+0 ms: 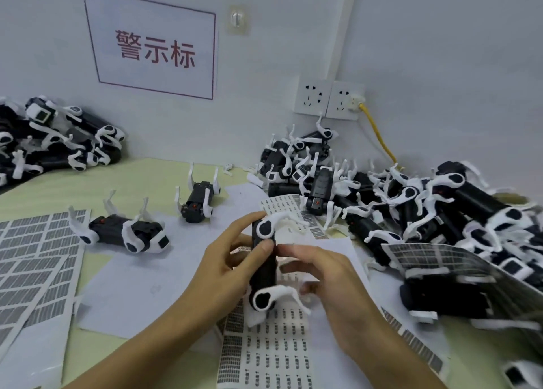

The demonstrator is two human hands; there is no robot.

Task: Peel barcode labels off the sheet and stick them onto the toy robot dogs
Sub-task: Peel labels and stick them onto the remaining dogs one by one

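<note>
Left hand [235, 256] gripped toy robot dog [264, 266] upright above label sheet [273, 356] | right hand [320, 274] pinched at its body, label unseen | risk: hurried thumb press could skew or crease the barcode.

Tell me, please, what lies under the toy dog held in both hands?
Under the toy dog lies a barcode label sheet on white paper; the dog and hands hide the sheet's middle.

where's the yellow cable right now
In the head view, upper right: the yellow cable runs from the right wall socket down behind the right-hand pile of toy dogs.
</note>
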